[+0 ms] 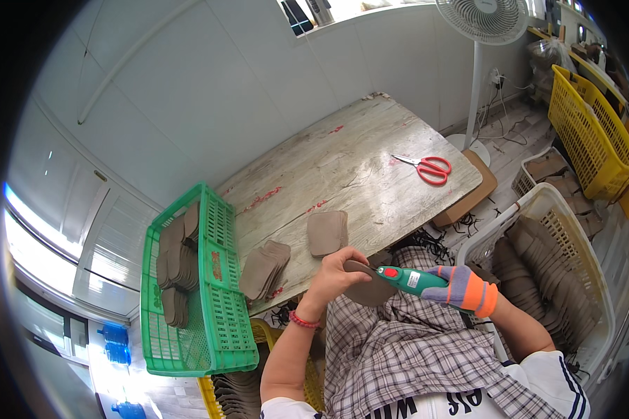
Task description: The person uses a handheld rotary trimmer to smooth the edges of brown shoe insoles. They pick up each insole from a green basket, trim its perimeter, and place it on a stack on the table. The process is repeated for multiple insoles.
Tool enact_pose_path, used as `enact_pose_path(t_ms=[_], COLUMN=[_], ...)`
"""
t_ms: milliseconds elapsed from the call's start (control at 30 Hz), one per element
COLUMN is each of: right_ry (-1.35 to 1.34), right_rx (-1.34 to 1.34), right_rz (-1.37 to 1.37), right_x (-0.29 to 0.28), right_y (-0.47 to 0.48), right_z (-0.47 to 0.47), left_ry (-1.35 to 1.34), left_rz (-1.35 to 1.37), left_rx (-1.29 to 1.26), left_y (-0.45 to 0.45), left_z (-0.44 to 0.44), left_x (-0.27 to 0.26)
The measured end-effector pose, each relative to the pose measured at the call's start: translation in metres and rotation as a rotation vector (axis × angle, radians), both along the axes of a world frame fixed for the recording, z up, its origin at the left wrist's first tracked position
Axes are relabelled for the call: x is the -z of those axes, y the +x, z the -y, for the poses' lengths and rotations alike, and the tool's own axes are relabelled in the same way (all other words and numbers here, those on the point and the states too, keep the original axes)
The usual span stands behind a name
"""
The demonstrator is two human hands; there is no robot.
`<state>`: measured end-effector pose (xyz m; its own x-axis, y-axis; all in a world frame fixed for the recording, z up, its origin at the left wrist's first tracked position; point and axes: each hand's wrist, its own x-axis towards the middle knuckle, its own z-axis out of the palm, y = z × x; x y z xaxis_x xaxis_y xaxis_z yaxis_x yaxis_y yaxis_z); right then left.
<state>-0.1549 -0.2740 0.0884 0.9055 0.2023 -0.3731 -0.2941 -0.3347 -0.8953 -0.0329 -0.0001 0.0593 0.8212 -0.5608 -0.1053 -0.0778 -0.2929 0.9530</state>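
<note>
My bare left hand [331,275] pinches a flat brown piece [371,291] of sheet material above my lap, just off the table edge. In my right hand [464,289], covered by a grey and orange glove, is a green handheld power cutter [414,279] with a red button. Its front end meets the rim of the brown piece; the blade itself is hard to make out. Beyond my left hand lies a neat stack of brown pieces [326,233] on the wooden table [356,178]. Another stack [264,268], fanned out, rests left of it.
Red-handled scissors [434,170] lie toward the table's right end. A green plastic basket [225,293] with brown stacks stands at the left. At my right is a white basket [545,201] full of brown pieces. A pedestal fan [474,89] and yellow crate [589,136] stand farther back.
</note>
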Motion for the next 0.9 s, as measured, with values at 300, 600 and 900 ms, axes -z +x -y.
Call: enact_pose_path(t_ms=[300,600,900], right_ry=[0.061,0.268,0.207], right_rx=[-0.027,0.168,0.148], right_rz=[0.001,-0.025,0.037], right_x=[0.004,0.032,0.043], right_y=[0.009,0.002,0.002], right_z=[-0.008,-0.002,-0.007], left_ry=[0.053,-0.407,0.123], left_rz=[-0.033,-0.037,0.4], left_rx=[0.105,-0.6,-1.361], left_y=[-0.01,0.02,0.05], left_z=[0.012,-0.105,-0.226], left_x=[-0.019,0.019,0.09])
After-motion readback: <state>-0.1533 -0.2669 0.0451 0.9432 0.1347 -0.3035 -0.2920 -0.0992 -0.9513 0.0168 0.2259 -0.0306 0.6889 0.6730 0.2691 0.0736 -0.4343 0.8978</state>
